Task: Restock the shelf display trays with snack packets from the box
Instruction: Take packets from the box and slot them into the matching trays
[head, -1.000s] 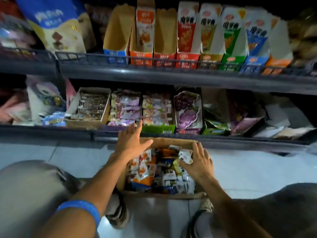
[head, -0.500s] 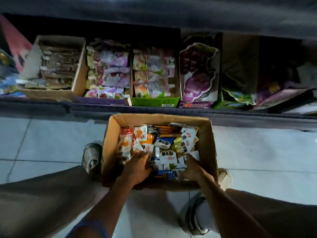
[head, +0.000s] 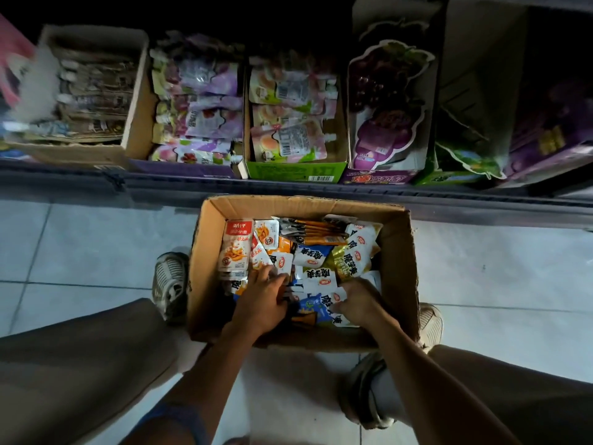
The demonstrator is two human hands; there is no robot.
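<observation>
An open cardboard box (head: 398, 252) sits on the floor between my feet, full of small snack packets (head: 314, 255) in white, orange, blue and gold. My left hand (head: 261, 301) reaches into the box's near left part, fingers curled among the packets. My right hand (head: 359, 300) is in the near right part, fingers closed around a blue and white packet (head: 316, 308). Beyond the box, the bottom shelf holds display trays: a brown tray (head: 134, 123), a purple tray (head: 183, 170) and a green tray (head: 288, 171), each with pouches.
A purple grape-printed carton (head: 382, 178) and tipped green and purple cartons (head: 465, 165) stand at the shelf's right. The dark shelf edge (head: 96, 184) runs just behind the box. My shoes (head: 170, 284) flank the box on the tiled floor (head: 80, 245).
My view has dropped from the upper shelves to the box. Both hands went from the box's far rim down into its near part, among the packets.
</observation>
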